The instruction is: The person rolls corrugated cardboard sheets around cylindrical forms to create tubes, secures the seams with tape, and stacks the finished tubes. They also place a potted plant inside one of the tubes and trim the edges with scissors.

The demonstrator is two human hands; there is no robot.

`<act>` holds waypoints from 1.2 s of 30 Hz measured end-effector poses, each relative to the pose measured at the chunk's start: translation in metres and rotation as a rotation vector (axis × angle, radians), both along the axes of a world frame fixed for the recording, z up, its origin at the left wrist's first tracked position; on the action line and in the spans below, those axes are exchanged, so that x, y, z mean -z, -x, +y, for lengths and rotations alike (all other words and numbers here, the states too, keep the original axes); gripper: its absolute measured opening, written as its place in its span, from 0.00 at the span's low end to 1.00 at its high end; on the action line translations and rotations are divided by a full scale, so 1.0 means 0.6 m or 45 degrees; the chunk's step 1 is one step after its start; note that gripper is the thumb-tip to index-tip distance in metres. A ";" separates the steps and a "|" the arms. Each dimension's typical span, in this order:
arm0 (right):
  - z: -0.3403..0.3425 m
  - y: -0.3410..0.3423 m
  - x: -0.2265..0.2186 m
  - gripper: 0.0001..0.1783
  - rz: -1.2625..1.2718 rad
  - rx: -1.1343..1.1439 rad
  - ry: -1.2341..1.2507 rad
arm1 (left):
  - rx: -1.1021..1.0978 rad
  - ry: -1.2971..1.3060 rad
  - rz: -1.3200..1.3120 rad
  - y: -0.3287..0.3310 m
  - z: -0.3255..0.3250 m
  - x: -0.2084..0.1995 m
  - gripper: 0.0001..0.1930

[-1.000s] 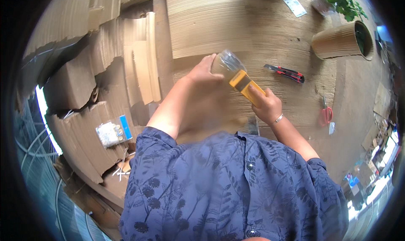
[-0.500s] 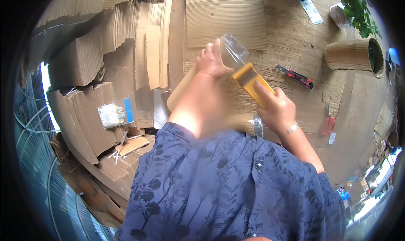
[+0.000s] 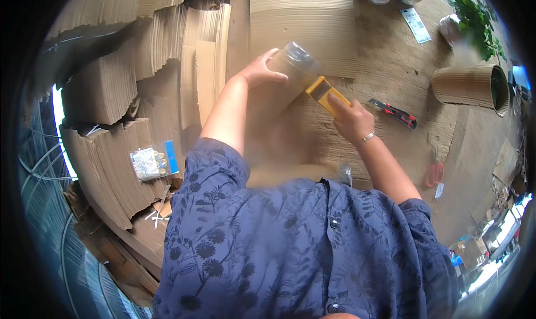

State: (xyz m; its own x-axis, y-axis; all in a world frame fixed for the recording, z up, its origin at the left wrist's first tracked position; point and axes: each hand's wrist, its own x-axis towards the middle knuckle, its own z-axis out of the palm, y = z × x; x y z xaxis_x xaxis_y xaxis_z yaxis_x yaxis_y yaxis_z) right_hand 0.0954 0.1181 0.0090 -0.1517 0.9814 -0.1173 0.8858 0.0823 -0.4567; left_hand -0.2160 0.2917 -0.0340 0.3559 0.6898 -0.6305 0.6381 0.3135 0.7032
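My right hand [image 3: 353,118] is closed round a yellow tape dispenser [image 3: 326,95] with a dark panel near its end. A wide piece of clear, shiny film [image 3: 301,56], which looks like packing tape, reaches from that end toward my left hand. Over the tan cardboard my left hand [image 3: 261,72] is open, thumb and fingers apart beside the film. Whether its fingertips touch the film is unclear. Under my arms lies a blurred cardboard piece [image 3: 285,174], partly hidden by my shirt. Clear plastic [image 3: 345,172] shows at its right end.
A corrugated sheet [image 3: 301,28] lies ahead. On the right are a red-and-black box cutter [image 3: 395,114], red-handled scissors [image 3: 435,174], a cardboard-wrapped pot [image 3: 463,87] on its side and a green plant [image 3: 474,23]. Torn cardboard stacks [image 3: 109,162] rise on the left, carrying a plastic packet [image 3: 152,161].
My left hand has drawn back to the left and its thumb and fingers now stand apart. My right hand has moved slightly up and left with the tape dispenser.
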 end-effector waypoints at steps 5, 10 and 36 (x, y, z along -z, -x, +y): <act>0.076 0.067 -0.018 0.35 0.154 0.082 0.003 | -0.003 -0.364 0.268 0.022 0.011 -0.032 0.62; 0.110 0.082 -0.058 0.35 0.212 0.077 -0.070 | 0.120 -0.536 1.066 -0.092 -0.030 -0.086 0.69; -0.115 -0.082 -0.072 0.40 0.127 0.026 -0.014 | 0.013 0.529 -0.496 -0.100 -0.109 -0.019 0.54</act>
State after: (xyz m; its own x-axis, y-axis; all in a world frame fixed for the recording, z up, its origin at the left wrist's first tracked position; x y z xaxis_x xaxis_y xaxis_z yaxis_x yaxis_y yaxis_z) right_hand 0.1446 0.0489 0.0524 -0.1424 0.9856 -0.0914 0.8373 0.0707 -0.5421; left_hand -0.1562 0.2265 -0.0224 0.6220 0.4069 -0.6690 0.3607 0.6094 0.7061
